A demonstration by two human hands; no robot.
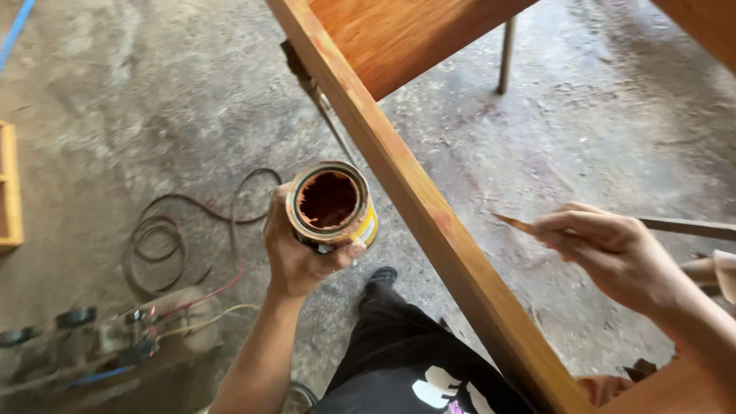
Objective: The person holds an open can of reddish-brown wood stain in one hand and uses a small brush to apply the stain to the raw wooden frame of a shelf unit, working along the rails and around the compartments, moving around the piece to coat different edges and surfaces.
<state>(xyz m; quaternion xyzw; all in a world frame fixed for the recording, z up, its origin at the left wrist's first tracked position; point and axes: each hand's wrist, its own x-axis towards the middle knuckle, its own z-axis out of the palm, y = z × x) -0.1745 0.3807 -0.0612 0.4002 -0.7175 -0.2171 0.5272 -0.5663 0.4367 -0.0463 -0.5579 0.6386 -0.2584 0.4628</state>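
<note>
1 open round tin can point(330, 205), yellow label, brown-stained inside, in left hand point(295, 257)

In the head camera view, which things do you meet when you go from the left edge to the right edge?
Yellow wooden frame → coiled cables → left hand → open can of brown stain → slanted wooden beam → right hand, which holds a thin stick with a stained tip.

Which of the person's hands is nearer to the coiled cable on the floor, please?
Left. The left hand, holding the open tin, is just right of the coiled cable; the right hand is beyond the wooden rail.
</note>
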